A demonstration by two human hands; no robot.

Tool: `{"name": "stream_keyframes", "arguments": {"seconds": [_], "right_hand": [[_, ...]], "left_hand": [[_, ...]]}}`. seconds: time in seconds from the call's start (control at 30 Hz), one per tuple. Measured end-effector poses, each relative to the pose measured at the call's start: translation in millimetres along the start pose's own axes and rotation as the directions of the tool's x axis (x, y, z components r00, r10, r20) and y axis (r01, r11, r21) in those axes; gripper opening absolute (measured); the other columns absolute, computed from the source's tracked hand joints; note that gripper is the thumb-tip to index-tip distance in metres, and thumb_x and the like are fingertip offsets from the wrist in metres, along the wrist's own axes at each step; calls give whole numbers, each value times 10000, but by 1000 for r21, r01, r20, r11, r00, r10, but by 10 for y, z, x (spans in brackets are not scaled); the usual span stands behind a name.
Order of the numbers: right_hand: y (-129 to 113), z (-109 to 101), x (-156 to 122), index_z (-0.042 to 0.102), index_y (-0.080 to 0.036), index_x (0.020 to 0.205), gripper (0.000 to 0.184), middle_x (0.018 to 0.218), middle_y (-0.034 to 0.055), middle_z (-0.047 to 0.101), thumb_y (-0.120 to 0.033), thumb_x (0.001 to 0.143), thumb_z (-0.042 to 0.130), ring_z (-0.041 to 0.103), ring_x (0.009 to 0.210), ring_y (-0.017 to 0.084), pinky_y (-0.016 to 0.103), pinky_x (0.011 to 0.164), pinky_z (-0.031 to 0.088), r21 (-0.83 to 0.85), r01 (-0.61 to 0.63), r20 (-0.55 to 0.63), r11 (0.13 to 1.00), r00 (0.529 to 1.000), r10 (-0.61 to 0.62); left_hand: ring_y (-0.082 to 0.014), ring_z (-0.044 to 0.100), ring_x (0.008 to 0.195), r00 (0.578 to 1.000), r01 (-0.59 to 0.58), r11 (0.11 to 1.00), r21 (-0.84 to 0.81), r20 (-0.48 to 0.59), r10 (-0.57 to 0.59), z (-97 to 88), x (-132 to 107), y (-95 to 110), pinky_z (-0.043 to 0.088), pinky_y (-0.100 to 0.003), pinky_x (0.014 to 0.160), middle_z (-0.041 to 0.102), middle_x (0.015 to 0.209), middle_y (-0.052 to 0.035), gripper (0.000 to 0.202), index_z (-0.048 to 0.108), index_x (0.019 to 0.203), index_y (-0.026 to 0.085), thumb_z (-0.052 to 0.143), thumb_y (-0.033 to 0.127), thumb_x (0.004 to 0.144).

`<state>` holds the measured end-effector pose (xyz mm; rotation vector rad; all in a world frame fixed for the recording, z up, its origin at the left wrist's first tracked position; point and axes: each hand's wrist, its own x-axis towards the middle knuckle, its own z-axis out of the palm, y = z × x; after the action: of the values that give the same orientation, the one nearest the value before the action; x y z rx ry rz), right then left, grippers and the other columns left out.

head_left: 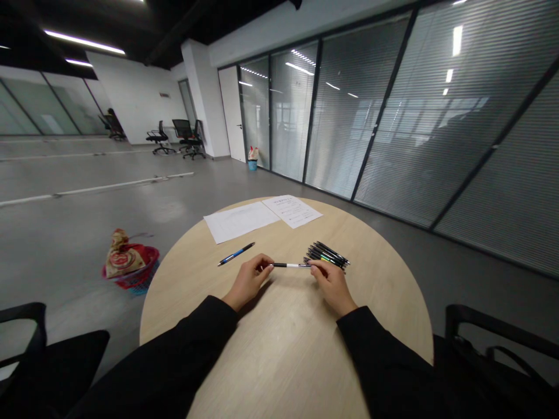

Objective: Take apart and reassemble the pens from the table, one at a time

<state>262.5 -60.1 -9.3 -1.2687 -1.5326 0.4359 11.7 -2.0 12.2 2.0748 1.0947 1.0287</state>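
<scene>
Both my hands hold one pen (292, 265) level above the round wooden table (283, 349). My left hand (250, 279) pinches its black left end with closed fingers. My right hand (332, 284) grips the right end, fingers curled. The pen's middle is white. Just behind my right hand lies a bundle of several dark pens (328, 255), one with a green band. A single blue pen (236, 254) lies on the table to the left of my left hand, apart from it.
Two paper sheets (262, 216) lie at the table's far edge. A red basket with a bag (129, 265) sits on the floor to the left. Black chairs stand at my left (26, 343) and right (498, 343). Glass partitions run along the right.
</scene>
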Motion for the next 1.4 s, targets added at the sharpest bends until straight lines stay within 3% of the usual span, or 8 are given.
{"name": "stream_keyframes", "arguments": {"seconds": [0.33, 0.67, 0.9, 1.07, 1.13, 1.27, 1.4], "right_hand": [[69, 27, -5, 733, -201, 997, 243, 906, 61, 721, -353, 925, 557, 625, 804, 219, 325, 732, 464, -47, -7, 106, 999, 994, 12], [57, 21, -6, 719, -184, 1005, 213, 939, 69, 714, -297, 929, 556, 626, 849, 221, 338, 774, 470, -73, 1, 108, 997, 994, 7], [13, 24, -25, 704, -188, 1048, 184, 993, 78, 708, -205, 945, 552, 639, 936, 224, 356, 867, 481, -178, 131, 208, 975, 974, -93], [-20, 49, -50, 683, -193, 1065, 193, 997, 77, 691, -172, 970, 516, 638, 947, 221, 352, 873, 486, -241, 200, 277, 950, 952, -130], [-15, 51, -48, 675, -191, 1058, 190, 1000, 79, 688, -168, 976, 505, 637, 951, 219, 349, 874, 488, -245, 202, 259, 948, 956, -137], [22, 36, -30, 667, -175, 1051, 183, 1026, 98, 689, -167, 976, 499, 637, 971, 232, 362, 876, 492, -266, 196, 221, 944, 965, -138], [31, 22, -21, 663, -168, 1056, 186, 1028, 103, 692, -177, 982, 493, 635, 968, 236, 366, 874, 494, -270, 179, 197, 946, 972, -127]], "left_hand": [[-144, 480, 668, 1000, 14, 998, -69, 23, -13, 4, -5, 12, 372, -255, 626, 564, 728, 9, 218, 598, 855, 174, 555, 375, 926], [-139, 432, 615, 995, 37, 997, -62, 100, -31, -7, -23, 41, 335, -259, 598, 489, 636, 33, 344, 497, 723, 188, 484, 445, 951], [-156, 454, 629, 997, 47, 999, 26, 68, -49, 2, -9, 25, 332, -276, 615, 496, 639, 15, 419, 487, 668, 191, 401, 471, 968], [-151, 426, 566, 992, 124, 990, 71, 28, -127, 0, -3, 4, 311, -285, 588, 433, 547, 18, 504, 429, 576, 196, 357, 490, 979], [-151, 455, 585, 993, 112, 994, 20, 23, -113, 0, -7, 4, 335, -278, 589, 490, 592, 12, 465, 500, 648, 186, 378, 486, 982], [-142, 515, 662, 999, 19, 990, -143, 47, -13, 7, -17, 15, 395, -256, 622, 594, 786, 1, 257, 582, 1005, 181, 540, 426, 938], [-150, 529, 714, 998, -10, 989, -146, 56, 19, 7, -12, 23, 414, -260, 655, 594, 804, -13, 228, 602, 962, 171, 599, 392, 906]]}}
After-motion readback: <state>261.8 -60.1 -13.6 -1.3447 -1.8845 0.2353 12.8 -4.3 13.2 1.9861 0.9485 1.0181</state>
